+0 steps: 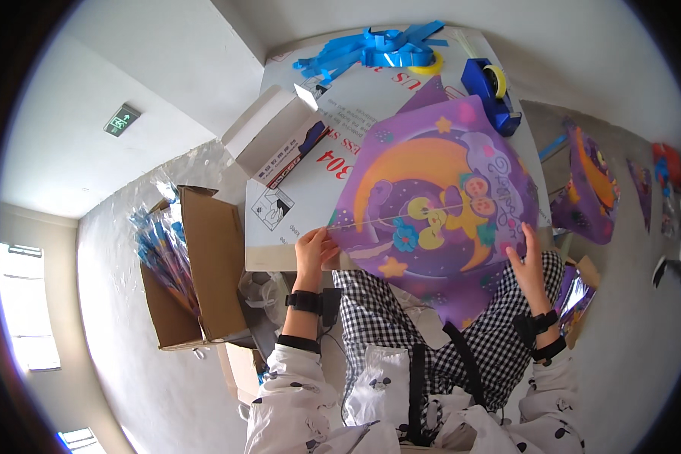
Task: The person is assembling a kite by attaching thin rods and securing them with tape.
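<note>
A purple kite point(371, 181) with an orange crescent moon and cartoon figures lies tilted over the table's near edge and my lap. Across its middle runs a thin rod point(382, 219). At the kite's left corner my left hand point(312, 250) is closed, pinching the corner where the rod ends. My right hand point(530, 265) rests against the right edge, thumb and forefinger stretched apart on the printed surface. Part of another purple piece point(429, 94) shows behind the kite's upper edge.
On the table point(272, 253) are blue ribbons point(371, 49), a blue tape dispenser point(486, 94), a yellow tape roll point(429, 65) and an open white box point(268, 136). A cardboard box point(219, 265) of wrapped bundles stands left. More purple kites point(592, 185) are at right.
</note>
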`<state>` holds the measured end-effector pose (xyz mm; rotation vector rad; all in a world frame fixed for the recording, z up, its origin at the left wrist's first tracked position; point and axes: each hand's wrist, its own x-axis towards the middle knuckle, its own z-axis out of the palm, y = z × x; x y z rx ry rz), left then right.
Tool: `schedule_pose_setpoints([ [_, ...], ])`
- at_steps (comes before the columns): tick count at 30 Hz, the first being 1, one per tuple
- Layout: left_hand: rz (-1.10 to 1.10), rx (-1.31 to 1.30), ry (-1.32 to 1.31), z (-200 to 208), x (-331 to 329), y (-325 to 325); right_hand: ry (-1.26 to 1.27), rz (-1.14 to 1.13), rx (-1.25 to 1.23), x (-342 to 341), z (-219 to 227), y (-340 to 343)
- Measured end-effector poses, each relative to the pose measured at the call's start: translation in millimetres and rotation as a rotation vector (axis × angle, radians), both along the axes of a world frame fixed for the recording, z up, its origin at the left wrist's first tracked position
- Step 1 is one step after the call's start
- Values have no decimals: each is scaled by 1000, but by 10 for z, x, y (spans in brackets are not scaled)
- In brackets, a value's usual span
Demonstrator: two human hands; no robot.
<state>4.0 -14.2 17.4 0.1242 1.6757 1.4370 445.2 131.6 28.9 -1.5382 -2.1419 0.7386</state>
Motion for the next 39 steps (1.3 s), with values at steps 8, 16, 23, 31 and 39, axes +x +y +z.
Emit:
schedule_pose_setpoints([
  [8,-18,52,-72,-21,-21,-39,-121,235,-11,-253,-73,-174],
  [16,-78,-57,170,-243,-187,25,-185,228,88,-314,-79,-189],
  [23,-172,-154,1051,-94,2,223,-258,233,138,-463,-43,-254],
  [31,-855,15,1389,51,748,191,-238,220,179,-557,-68,-275],
  [39,-910,-43,1366,-35,830,177,-237,233,193,-545,-72,-285],
])
